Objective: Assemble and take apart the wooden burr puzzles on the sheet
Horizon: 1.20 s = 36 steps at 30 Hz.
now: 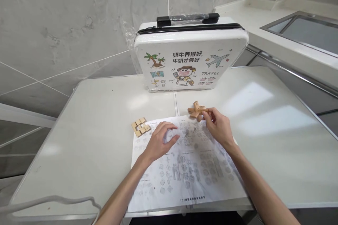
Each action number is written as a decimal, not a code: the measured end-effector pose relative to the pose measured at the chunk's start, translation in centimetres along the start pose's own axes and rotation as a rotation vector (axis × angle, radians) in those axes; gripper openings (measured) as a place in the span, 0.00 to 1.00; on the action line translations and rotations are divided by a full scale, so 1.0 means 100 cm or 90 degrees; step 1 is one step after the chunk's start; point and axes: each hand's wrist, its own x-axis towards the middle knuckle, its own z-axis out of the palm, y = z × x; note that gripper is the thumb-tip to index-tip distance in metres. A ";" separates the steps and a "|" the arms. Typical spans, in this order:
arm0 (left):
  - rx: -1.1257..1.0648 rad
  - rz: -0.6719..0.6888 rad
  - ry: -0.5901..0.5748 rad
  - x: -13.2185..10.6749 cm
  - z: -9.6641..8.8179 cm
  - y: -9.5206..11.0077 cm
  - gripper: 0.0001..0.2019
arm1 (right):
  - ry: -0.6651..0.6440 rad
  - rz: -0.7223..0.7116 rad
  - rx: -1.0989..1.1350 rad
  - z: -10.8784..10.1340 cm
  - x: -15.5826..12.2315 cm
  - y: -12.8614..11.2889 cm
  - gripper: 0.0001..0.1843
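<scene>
My right hand (pixel 217 124) pinches one arm of a wooden burr puzzle (pixel 195 111), a star-like cluster of interlocked light-brown pieces at the far edge of the paper. Over the middle of the printed instruction sheet (pixel 200 190) is my left hand (pixel 163 140), thumb and fingers apart with nothing between them. Left of that hand, a flat set of wooden puzzle pieces (pixel 141 127) lies partly on the sheet's upper left corner. The sheet carries rows of small puzzle drawings, and its heading reads upside down from here.
A white cartoon suitcase (pixel 190 56) in clear plastic stands at the back of the white folding table (pixel 87 140), against a grey tiled wall. A pale cable (pixel 66 199) crosses the near left corner. At the right is a counter (pixel 253 19) with a sink-like metal frame.
</scene>
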 end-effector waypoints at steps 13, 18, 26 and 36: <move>-0.190 -0.109 -0.066 -0.004 -0.008 -0.002 0.56 | -0.275 -0.071 0.310 0.028 -0.040 -0.024 0.17; -0.204 -0.099 -0.059 -0.003 -0.011 0.000 0.45 | -0.328 -0.085 0.311 0.031 -0.042 -0.022 0.14; -0.183 -0.107 -0.058 -0.003 -0.012 0.001 0.42 | -0.353 -0.069 0.230 0.034 -0.044 -0.016 0.06; -0.188 -0.109 -0.054 -0.002 -0.011 0.003 0.43 | -0.405 -0.086 0.201 0.033 -0.044 -0.015 0.07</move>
